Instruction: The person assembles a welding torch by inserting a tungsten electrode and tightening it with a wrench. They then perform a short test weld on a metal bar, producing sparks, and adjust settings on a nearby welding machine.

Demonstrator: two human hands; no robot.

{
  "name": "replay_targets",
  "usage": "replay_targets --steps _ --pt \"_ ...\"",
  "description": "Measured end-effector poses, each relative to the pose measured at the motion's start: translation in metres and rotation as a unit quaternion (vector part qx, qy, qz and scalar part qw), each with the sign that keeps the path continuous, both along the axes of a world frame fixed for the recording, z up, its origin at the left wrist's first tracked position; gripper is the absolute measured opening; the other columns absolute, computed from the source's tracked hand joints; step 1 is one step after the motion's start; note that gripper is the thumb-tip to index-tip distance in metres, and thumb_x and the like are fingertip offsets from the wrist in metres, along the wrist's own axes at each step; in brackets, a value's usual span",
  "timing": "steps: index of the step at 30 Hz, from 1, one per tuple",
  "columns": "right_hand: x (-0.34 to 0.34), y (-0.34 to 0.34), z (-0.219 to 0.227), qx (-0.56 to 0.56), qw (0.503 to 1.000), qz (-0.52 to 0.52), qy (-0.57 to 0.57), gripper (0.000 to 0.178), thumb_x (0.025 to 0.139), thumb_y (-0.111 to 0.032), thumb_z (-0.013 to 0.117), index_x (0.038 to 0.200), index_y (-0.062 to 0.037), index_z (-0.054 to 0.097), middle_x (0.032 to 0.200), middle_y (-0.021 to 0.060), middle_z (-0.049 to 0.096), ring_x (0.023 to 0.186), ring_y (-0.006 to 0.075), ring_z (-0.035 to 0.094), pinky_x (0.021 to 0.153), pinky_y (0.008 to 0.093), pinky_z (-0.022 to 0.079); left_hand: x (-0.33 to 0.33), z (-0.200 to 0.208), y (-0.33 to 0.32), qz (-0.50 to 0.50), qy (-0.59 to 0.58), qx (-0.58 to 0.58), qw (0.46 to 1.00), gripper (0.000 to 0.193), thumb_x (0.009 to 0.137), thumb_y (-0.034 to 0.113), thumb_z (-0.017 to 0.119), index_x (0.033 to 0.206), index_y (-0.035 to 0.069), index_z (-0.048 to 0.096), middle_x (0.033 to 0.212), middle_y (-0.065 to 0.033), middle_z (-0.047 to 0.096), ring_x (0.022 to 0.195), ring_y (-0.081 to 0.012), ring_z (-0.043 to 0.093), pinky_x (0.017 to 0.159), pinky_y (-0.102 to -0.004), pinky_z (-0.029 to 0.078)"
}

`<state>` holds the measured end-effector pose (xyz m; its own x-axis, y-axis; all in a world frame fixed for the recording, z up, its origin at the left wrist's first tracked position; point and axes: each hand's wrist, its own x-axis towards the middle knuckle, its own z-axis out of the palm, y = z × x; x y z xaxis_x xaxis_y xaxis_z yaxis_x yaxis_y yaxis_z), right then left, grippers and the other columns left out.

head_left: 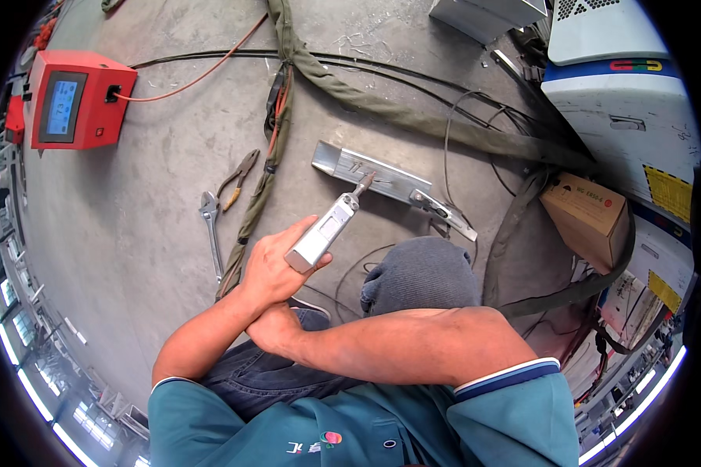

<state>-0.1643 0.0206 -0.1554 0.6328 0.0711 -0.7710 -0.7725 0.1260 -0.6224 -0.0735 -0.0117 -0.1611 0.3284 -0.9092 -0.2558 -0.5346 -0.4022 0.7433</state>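
Note:
My left hand [276,265] is closed around a silver hand-held welding gun [323,233]. The gun's narrow nozzle points away from me and meets, or nearly meets, the top of a silver metal channel [385,180] lying on the floor. Scratches or bead marks show on the channel near the tip. A small metal clamp-like piece [444,214] sits at the channel's right end. My right hand [276,331] crosses under my left wrist and rests against it; its fingers are mostly hidden there.
An adjustable wrench [211,233] and orange-handled pliers [240,180] lie left of a green sleeved hose [257,187]. A red box with a screen [78,100] stands far left. At right are white machine cabinets [615,117] and a cardboard box [588,214]. Black cables [202,56] cross the floor.

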Motion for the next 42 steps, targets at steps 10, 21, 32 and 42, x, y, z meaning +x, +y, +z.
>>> replay_targets --steps 10,21,32,42 --pt "-0.002 0.004 -0.001 0.004 1.000 -0.005 -0.005 0.048 0.097 -0.041 0.048 0.129 -0.0062 0.060 0.123 0.0236 0.066 0.113 0.0403 0.064 0.094 0.0489 0.051 0.000 0.005 0.000 0.002 -0.002 0.011 1.000 0.062 0.082 0.034 0.083 0.128 -0.001 0.061 0.103 -0.0218 0.072 0.090 -0.0402 0.071 0.076 -0.0428 0.058" --pt "-0.002 0.012 -0.003 -0.026 0.998 -0.049 -0.021 0.036 0.096 -0.030 0.050 0.112 -0.0024 0.067 0.110 0.0223 0.070 0.101 0.0389 0.067 0.087 0.0494 0.052 0.001 0.004 -0.003 0.005 0.008 0.014 1.000 0.061 0.081 0.031 0.084 0.127 -0.001 0.062 0.104 -0.0221 0.072 0.091 -0.0400 0.071 0.076 -0.0426 0.058" --pt "-0.002 0.003 0.000 -0.005 0.999 -0.040 -0.011 0.039 0.095 -0.033 0.052 0.114 -0.0033 0.067 0.111 0.0229 0.070 0.103 0.0396 0.067 0.087 0.0495 0.052 0.000 0.005 -0.004 0.002 0.012 0.028 1.000 0.061 0.081 0.032 0.083 0.128 -0.001 0.061 0.104 -0.0217 0.072 0.092 -0.0395 0.070 0.077 -0.0425 0.058" --pt "0.002 0.006 -0.001 -0.009 0.999 -0.046 -0.024 0.046 0.093 -0.040 0.054 0.117 -0.0036 0.067 0.112 0.0253 0.070 0.105 0.0410 0.066 0.088 0.0496 0.052 0.004 0.005 -0.002 0.004 0.014 0.023 1.000 0.061 0.082 0.033 0.083 0.128 0.000 0.061 0.100 -0.0215 0.072 0.088 -0.0412 0.070 0.074 -0.0442 0.057"
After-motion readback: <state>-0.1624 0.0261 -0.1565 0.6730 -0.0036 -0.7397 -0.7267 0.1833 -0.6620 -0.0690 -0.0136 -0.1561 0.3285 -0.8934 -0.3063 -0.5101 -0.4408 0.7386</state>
